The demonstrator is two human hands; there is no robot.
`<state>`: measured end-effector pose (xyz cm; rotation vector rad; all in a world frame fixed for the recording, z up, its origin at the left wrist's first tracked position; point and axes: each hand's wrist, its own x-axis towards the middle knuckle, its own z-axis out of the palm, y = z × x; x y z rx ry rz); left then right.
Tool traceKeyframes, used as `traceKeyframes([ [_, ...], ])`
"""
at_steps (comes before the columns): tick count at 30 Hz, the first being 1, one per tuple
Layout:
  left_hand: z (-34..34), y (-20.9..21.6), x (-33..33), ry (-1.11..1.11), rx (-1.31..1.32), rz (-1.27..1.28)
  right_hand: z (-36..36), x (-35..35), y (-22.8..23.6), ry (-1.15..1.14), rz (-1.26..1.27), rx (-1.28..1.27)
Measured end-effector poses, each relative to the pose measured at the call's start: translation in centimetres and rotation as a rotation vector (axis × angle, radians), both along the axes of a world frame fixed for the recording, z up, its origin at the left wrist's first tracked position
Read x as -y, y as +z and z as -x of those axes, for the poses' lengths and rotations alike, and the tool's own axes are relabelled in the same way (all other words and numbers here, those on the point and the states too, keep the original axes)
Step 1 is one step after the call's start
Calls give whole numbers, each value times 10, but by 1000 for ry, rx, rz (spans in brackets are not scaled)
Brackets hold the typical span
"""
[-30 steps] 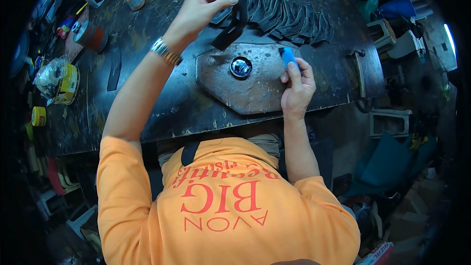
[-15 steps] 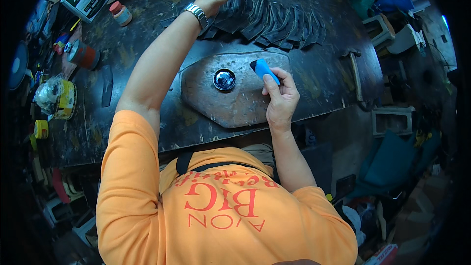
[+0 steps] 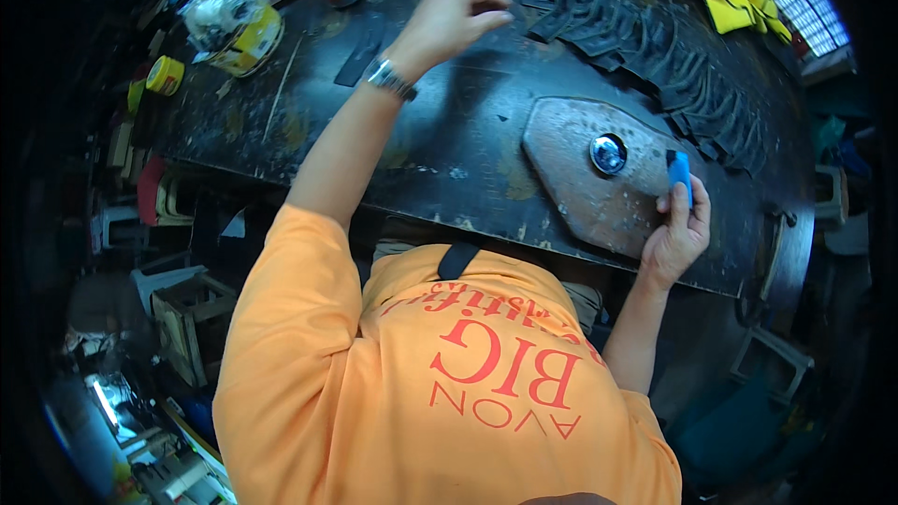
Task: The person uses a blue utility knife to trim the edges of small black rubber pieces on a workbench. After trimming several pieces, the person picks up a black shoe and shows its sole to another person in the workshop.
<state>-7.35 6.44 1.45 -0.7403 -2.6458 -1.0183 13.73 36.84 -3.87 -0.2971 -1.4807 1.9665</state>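
Left hand lifted, fingers curled; right hand grips blue tool

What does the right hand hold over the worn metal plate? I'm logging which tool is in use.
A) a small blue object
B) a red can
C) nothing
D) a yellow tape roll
A: the right hand pinches a small blue object at the edge of the worn metal plate, near its shiny round fitting, while the left hand reaches toward the row of dark curved pieces.
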Motion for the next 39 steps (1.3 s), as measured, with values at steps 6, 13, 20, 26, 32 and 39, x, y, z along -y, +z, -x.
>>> traceKeyframes([
  [6,-47,-12,127,564,30,24,1,-3,-1,12,-43,54],
  [13,-35,-40,150,580,202,27,0,2,2,11,-60,23],
  [20,-50,-32,88,80,652,-980,-7,24,23,315,185,-53],
  [26,-117,-26,0,-336,1172,-1293,8,72,27,676,413,-186],
  [32,-156,-31,-37,-448,1658,-1330,37,75,23,679,414,-331],
  [39,-171,-39,-46,-483,1635,-1102,49,89,15,474,70,-222],
])
